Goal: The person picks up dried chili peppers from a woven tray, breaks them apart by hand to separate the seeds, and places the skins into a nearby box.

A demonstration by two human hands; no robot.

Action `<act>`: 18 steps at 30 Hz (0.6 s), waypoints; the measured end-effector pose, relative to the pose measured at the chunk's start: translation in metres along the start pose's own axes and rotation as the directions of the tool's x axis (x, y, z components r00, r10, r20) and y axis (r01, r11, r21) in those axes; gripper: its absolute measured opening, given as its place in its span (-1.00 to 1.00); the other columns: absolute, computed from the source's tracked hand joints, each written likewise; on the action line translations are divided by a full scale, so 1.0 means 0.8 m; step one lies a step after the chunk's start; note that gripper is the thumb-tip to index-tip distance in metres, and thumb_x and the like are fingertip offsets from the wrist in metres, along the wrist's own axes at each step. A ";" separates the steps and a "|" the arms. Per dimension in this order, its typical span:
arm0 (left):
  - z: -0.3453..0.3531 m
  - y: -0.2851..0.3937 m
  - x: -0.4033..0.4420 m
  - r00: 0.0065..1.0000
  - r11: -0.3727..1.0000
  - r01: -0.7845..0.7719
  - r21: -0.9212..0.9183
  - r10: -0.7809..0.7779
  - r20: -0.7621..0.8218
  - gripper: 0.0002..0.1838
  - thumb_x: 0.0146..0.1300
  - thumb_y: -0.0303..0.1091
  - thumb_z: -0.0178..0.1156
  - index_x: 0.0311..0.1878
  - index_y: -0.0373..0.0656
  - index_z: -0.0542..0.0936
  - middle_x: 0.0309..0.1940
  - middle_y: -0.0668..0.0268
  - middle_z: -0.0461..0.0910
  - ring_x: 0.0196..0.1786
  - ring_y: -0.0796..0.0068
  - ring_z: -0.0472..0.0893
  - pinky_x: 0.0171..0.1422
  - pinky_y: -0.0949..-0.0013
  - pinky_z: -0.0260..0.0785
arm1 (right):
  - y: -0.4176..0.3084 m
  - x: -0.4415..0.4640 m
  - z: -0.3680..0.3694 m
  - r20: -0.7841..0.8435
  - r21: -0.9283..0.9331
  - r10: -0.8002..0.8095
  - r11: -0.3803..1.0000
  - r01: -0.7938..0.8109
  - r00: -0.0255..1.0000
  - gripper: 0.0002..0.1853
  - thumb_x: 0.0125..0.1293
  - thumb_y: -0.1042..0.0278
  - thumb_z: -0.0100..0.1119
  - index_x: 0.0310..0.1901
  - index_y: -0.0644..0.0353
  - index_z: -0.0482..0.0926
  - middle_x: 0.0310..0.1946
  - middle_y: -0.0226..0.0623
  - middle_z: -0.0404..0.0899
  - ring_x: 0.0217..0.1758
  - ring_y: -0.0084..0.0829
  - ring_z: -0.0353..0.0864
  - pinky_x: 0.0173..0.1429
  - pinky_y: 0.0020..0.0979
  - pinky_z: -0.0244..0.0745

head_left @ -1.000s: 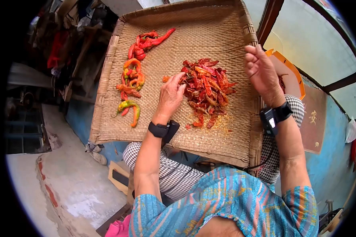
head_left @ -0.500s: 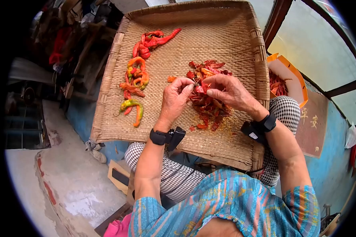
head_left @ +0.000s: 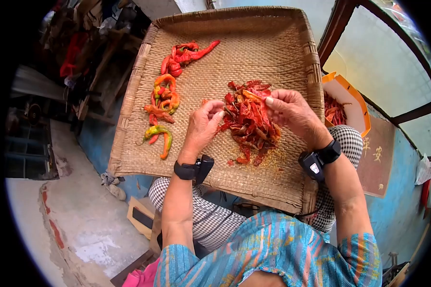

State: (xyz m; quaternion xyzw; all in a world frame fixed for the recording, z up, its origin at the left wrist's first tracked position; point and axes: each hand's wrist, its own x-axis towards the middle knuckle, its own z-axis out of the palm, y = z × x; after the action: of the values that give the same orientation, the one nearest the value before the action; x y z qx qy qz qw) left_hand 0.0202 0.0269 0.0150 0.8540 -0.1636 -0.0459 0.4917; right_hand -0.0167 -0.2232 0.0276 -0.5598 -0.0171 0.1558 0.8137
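A shallow woven basket (head_left: 254,43) rests across my lap. In its middle lies a heap of dried red chillies (head_left: 251,119), with loose seeds (head_left: 270,162) beside its lower right side. At the heap's left edge my left hand (head_left: 203,125) has thumb and forefinger curled close together; what is between them, if anything, is too small to name. My right hand (head_left: 297,115) is at the heap's upper right, its thumb and fingers closed on a dried red chilli. Fresher red, orange and green chillies (head_left: 166,103) lie along the basket's left side.
An orange-rimmed box (head_left: 361,107) holding more dried chillies stands right of the basket. Beyond it are a brown mat (head_left: 380,158) and framed glass panes. A cardboard piece (head_left: 140,217) and a shoe (head_left: 115,191) lie on the floor at the left.
My right hand first came in from the basket's right rim to the heap, then moved slightly right, away from my left hand. My left hand shifted a little left and down.
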 end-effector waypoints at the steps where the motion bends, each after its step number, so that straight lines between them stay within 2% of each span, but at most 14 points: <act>1: 0.006 -0.001 -0.002 0.999 0.998 -0.014 0.062 0.011 0.046 -0.72 0.26 -0.47 0.14 0.04 -0.19 0.53 -0.26 0.25 0.61 -0.21 0.44 0.61 -0.10 0.40 0.49 | -0.001 -0.002 -0.005 -0.056 0.018 -0.047 0.999 0.048 0.997 -0.78 0.33 0.19 0.20 -0.38 0.13 0.55 -0.58 -0.53 0.52 -0.57 -0.76 0.43 -0.52 -0.72 0.34; 2: 0.012 -0.002 -0.002 0.996 0.992 -0.036 0.123 0.025 0.091 -0.73 0.25 -0.48 0.14 0.02 -0.20 0.54 -0.27 0.21 0.60 -0.22 0.39 0.62 -0.12 0.37 0.48 | -0.005 -0.002 -0.013 -0.112 0.030 -0.098 0.994 0.101 0.989 -0.79 0.33 0.19 0.20 -0.36 0.13 0.56 -0.56 -0.52 0.54 -0.56 -0.77 0.45 -0.53 -0.73 0.35; 3: 0.017 -0.009 -0.002 0.981 0.952 -0.185 0.242 0.165 0.100 -0.69 0.23 -0.49 0.14 0.06 -0.18 0.51 -0.29 0.15 0.56 -0.28 0.23 0.60 -0.15 0.27 0.46 | -0.011 -0.004 -0.029 -0.126 0.059 -0.129 0.989 0.137 0.984 -0.81 0.34 0.20 0.18 -0.30 0.14 0.58 -0.51 -0.46 0.59 -0.55 -0.77 0.47 -0.52 -0.74 0.39; 4: 0.020 -0.009 0.000 0.980 0.951 -0.188 0.244 0.167 0.104 -0.69 0.23 -0.49 0.14 0.06 -0.18 0.51 -0.29 0.15 0.56 -0.28 0.23 0.60 -0.15 0.27 0.46 | -0.020 -0.007 -0.035 -0.202 0.159 -0.210 0.957 0.243 0.957 -0.81 0.35 0.21 0.16 -0.26 0.15 0.58 -0.44 -0.40 0.63 -0.55 -0.77 0.48 -0.53 -0.73 0.38; 5: 0.022 -0.009 0.001 0.980 0.914 -0.198 0.353 0.180 0.082 -0.68 0.23 -0.50 0.14 0.07 -0.20 0.51 -0.30 0.16 0.56 -0.28 0.27 0.60 -0.16 0.30 0.46 | -0.024 -0.008 -0.046 -0.316 0.242 -0.238 0.916 0.321 0.918 -0.81 0.37 0.21 0.13 -0.27 0.15 0.55 -0.47 -0.44 0.58 -0.55 -0.76 0.44 -0.54 -0.75 0.31; 6: 0.024 -0.010 0.000 0.979 0.865 -0.201 0.459 0.194 0.063 -0.67 0.23 -0.51 0.14 0.08 -0.21 0.50 -0.31 0.17 0.56 -0.29 0.31 0.60 -0.16 0.34 0.46 | -0.032 -0.011 -0.061 -0.393 0.438 -0.177 0.827 0.353 0.902 -0.80 0.38 0.19 0.11 -0.27 0.13 0.51 -0.50 -0.49 0.51 -0.54 -0.72 0.38 -0.49 -0.70 0.28; 8: 0.027 -0.012 0.005 0.983 0.873 -0.180 0.452 0.177 0.049 -0.67 0.22 -0.53 0.14 0.07 -0.20 0.50 -0.34 0.14 0.53 -0.33 0.28 0.58 -0.20 0.28 0.44 | -0.023 -0.015 -0.110 -0.481 0.474 -0.302 0.700 0.534 0.823 -0.73 0.40 0.11 0.07 -0.27 0.15 0.46 -0.50 -0.50 0.40 -0.49 -0.65 0.32 -0.42 -0.61 0.28; 9: 0.028 -0.014 0.007 0.982 0.871 -0.191 0.454 0.176 0.074 -0.68 0.21 -0.52 0.15 0.06 -0.20 0.50 -0.33 0.13 0.53 -0.32 0.27 0.58 -0.19 0.27 0.44 | -0.022 -0.018 -0.122 -0.486 0.477 -0.304 0.693 0.540 0.819 -0.73 0.40 0.11 0.07 -0.27 0.15 0.46 -0.50 -0.50 0.40 -0.49 -0.65 0.32 -0.42 -0.61 0.28; 11: 0.031 -0.014 0.010 0.977 0.864 -0.211 0.457 0.179 0.112 -0.68 0.20 -0.52 0.17 0.05 -0.21 0.50 -0.33 0.12 0.53 -0.31 0.27 0.58 -0.19 0.27 0.44 | -0.014 -0.022 -0.140 -0.582 0.652 -0.242 0.430 0.624 0.776 -0.66 0.42 0.03 0.02 -0.26 0.19 0.42 -0.48 -0.45 0.34 -0.45 -0.60 0.28 -0.37 -0.54 0.30; 12: 0.035 -0.013 0.011 0.981 0.860 -0.194 0.472 0.170 0.093 -0.70 0.18 -0.51 0.19 0.01 -0.22 0.50 -0.32 0.12 0.54 -0.31 0.27 0.58 -0.18 0.28 0.45 | -0.011 -0.024 -0.141 -0.588 0.650 -0.244 0.424 0.630 0.771 -0.66 0.42 0.03 0.02 -0.26 0.19 0.42 -0.48 -0.45 0.34 -0.45 -0.60 0.28 -0.37 -0.54 0.30; 14: 0.038 -0.014 0.013 0.984 0.857 -0.177 0.485 0.165 0.068 -0.72 0.17 -0.50 0.20 -0.03 -0.24 0.50 -0.32 0.13 0.54 -0.31 0.27 0.58 -0.18 0.28 0.45 | -0.009 -0.023 -0.142 -0.509 0.733 -0.171 0.427 0.529 0.844 -0.61 0.43 -0.01 -0.01 -0.26 0.22 0.39 -0.47 -0.43 0.27 -0.42 -0.57 0.24 -0.36 -0.54 0.30; 16: 0.039 -0.021 0.015 0.977 0.832 -0.207 0.514 0.204 0.064 -0.75 0.14 -0.51 0.22 -0.10 -0.28 0.48 -0.33 0.12 0.54 -0.33 0.26 0.57 -0.18 0.28 0.46 | -0.020 -0.023 -0.114 -0.499 0.709 -0.178 0.479 0.518 0.848 -0.64 0.41 0.00 0.03 -0.26 0.19 0.42 -0.49 -0.46 0.34 -0.45 -0.61 0.29 -0.39 -0.57 0.30; 17: 0.039 -0.030 0.015 0.971 0.850 -0.225 0.477 0.235 0.038 -0.78 0.13 -0.53 0.21 -0.14 -0.28 0.46 -0.36 0.18 0.54 -0.36 0.34 0.56 -0.20 0.33 0.46 | -0.022 -0.022 -0.104 -0.445 0.613 -0.230 0.626 0.482 0.865 -0.67 0.40 0.03 0.05 -0.25 0.18 0.43 -0.51 -0.48 0.38 -0.48 -0.63 0.31 -0.43 -0.59 0.30; 18: 0.035 -0.024 0.014 0.971 0.849 -0.225 0.477 0.236 0.039 -0.78 0.13 -0.53 0.21 -0.14 -0.28 0.46 -0.36 0.18 0.54 -0.36 0.34 0.56 -0.20 0.33 0.46 | -0.024 -0.021 -0.092 -0.382 0.491 -0.271 0.751 0.442 0.883 -0.69 0.39 0.06 0.08 -0.24 0.17 0.45 -0.53 -0.50 0.41 -0.52 -0.66 0.34 -0.46 -0.61 0.29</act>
State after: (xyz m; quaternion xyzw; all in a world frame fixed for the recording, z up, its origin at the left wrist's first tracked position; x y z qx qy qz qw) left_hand 0.0284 0.0090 -0.0150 0.9235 -0.2658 0.0645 0.2691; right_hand -0.0131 -0.3011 0.0204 -0.2961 0.0405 -0.0891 0.9501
